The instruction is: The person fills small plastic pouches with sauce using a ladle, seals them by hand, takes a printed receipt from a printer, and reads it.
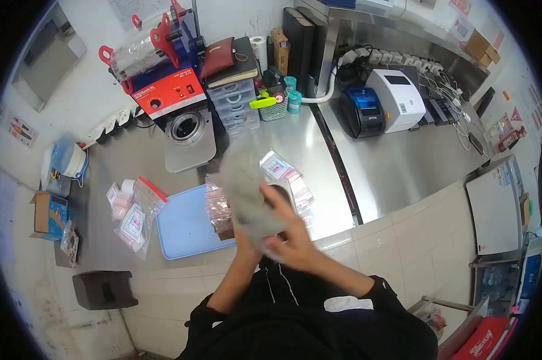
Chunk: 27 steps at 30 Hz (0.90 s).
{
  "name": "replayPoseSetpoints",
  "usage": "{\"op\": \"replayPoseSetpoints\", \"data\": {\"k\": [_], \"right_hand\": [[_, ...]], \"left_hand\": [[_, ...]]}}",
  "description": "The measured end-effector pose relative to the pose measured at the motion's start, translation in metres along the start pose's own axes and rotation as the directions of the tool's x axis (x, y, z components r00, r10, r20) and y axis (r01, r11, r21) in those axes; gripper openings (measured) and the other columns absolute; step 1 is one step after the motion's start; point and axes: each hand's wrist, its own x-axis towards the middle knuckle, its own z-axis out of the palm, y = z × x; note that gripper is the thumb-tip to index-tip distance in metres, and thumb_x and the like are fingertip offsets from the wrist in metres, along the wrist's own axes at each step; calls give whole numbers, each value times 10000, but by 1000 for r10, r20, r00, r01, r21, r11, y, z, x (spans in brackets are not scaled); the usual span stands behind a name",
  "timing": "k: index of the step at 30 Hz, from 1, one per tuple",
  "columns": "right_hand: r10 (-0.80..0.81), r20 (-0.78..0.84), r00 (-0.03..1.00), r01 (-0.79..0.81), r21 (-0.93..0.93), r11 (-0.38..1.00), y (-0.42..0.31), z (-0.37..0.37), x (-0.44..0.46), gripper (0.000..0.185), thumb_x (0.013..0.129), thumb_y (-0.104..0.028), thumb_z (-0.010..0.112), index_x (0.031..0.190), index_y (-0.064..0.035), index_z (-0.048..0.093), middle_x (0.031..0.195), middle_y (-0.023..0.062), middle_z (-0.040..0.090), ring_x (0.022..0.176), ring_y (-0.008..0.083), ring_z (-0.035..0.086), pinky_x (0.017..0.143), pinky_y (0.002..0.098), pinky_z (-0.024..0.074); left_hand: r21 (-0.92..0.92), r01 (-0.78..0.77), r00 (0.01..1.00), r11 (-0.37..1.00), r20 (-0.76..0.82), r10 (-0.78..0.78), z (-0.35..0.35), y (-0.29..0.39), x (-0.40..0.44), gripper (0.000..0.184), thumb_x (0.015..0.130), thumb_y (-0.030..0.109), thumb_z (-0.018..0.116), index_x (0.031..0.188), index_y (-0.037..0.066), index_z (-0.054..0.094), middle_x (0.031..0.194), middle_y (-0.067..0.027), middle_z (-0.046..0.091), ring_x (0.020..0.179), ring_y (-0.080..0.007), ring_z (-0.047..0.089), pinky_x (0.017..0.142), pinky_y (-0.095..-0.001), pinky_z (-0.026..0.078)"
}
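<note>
A greyish, pale object (247, 186), blurred by motion, is held up in front of my body over the steel counter. My right hand (292, 231) grips its right side, fingers bent round its edge. Low on its other side is my left hand (245, 243), mostly hidden behind it. Beneath and to the left lie small clear packets with red stripes (217, 204), over the right edge of a blue tray (190, 223). More printed packets (277, 165) rest on the counter just right of the object, beside a metal-rimmed item (281, 191).
A red sealing machine (169, 93), a round metal fixture (187, 128) and clear drawers (233, 102) stand behind. Bagged packets (133, 222) lie left of the tray. Black and white printers (397, 99) and cables occupy the right counter.
</note>
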Motion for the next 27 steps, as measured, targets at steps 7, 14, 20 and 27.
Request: {"op": "replayPoseSetpoints", "data": {"k": [7,14,20,27], "right_hand": [[-68,-50,996,55,-238,970,-12,33,-8,344,699,50,573,1037,-4,618,1267,340,415,896,356,630,761,316,495],[-128,27,991,130,-319,939,-9,31,-24,337,701,23,626,1035,11,580,1306,293,394,935,376,595,789,355,494],[573,-84,816,-484,442,755,-8,5,-42,306,915,-141,474,1179,13,481,1222,168,518,1068,256,555,891,313,429],[540,-219,813,-158,809,566,-28,-31,-9,453,974,-348,347,1247,8,407,1216,134,504,1110,218,513,950,363,414]], "left_hand": [[25,184,983,983,-30,-183,-19,-26,-19,185,916,233,500,1032,102,441,1169,-90,441,1047,-171,481,899,-328,419],[-62,301,952,952,-31,-303,-47,-37,-29,139,913,214,499,981,110,437,1126,-74,442,1048,-172,478,916,-345,426],[-333,150,987,931,5,-158,-74,-22,8,107,910,198,498,938,117,434,1089,-59,443,1049,-174,476,931,-360,432],[-650,100,983,753,182,26,-35,28,9,144,893,151,524,812,134,406,1099,-38,416,1086,-164,452,934,-442,455]]}}
